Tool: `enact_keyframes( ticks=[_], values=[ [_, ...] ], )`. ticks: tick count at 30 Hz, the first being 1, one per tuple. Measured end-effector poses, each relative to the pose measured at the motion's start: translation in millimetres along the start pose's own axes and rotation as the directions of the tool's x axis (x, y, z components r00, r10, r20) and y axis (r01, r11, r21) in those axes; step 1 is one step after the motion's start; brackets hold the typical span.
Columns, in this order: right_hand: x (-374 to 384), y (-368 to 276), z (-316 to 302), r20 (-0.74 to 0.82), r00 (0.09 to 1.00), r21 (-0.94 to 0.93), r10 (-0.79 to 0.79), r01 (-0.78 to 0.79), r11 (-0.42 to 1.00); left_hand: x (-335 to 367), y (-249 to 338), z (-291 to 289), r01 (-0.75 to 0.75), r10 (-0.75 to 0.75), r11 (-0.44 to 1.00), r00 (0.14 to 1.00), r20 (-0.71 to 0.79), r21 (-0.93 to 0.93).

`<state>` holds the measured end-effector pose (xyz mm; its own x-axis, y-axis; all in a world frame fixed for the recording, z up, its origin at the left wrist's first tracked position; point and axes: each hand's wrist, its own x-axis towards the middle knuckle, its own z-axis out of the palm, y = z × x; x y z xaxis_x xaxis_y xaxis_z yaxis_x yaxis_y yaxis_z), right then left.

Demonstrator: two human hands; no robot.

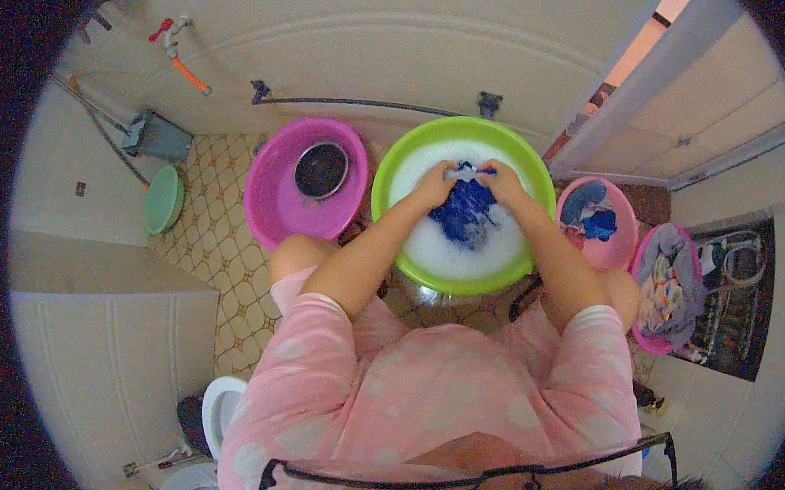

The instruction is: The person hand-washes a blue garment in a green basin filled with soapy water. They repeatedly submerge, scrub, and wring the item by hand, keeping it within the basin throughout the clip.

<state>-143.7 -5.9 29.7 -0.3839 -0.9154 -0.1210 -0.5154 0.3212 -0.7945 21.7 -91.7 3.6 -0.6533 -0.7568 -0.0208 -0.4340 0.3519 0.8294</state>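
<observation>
A wet dark blue cloth [468,215], likely a garment, hangs partly into the white suds [427,251] of a large lime-green basin [464,130]. My left hand [437,182] pinches the cloth's far edge from the left. From the right, my right hand [503,181] grips the same edge, with its fingers curled. A pale, light-blue strip of the cloth shows between the two hands. The lower part of the cloth spreads on the foam, and whatever lies under the suds is hidden.
Left of the green basin stands a magenta basin [268,191] holding a dark round pan [320,170]. At right are a pink basin [619,233] with blue clothes and a laundry-filled basin [641,330]. A small green basin [164,200] leans near the left wall; a tap [176,36] is above.
</observation>
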Motion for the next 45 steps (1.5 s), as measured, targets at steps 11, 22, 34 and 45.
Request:
enact_keyframes(
  ticks=[11, 22, 34, 45],
  values=[
    [11, 11, 27, -0.302, 0.945, -0.118, -0.121, 0.089, 0.989, 5, 6, 23, 0.327, -0.344, 0.929, 0.936, -0.076, -0.174],
    [-45, -76, 26, -0.153, 0.901, -0.329, -0.405, 0.34, 0.881, -5, 54, 18, 0.492, -0.151, -0.073, 0.855, 0.497, -0.868],
    [-26, -72, -2, -0.134, 0.896, -0.465, -0.424, 0.321, 0.825, -35, 118, 6, 0.42, -0.335, -0.041, 0.849, 0.408, -0.907],
    [-1, 20, 25, 0.575, 0.815, -0.245, 0.067, 0.094, 0.965, -20, 75, -3, 0.517, -0.526, 0.313, 0.793, 0.308, -0.797]
  ],
)
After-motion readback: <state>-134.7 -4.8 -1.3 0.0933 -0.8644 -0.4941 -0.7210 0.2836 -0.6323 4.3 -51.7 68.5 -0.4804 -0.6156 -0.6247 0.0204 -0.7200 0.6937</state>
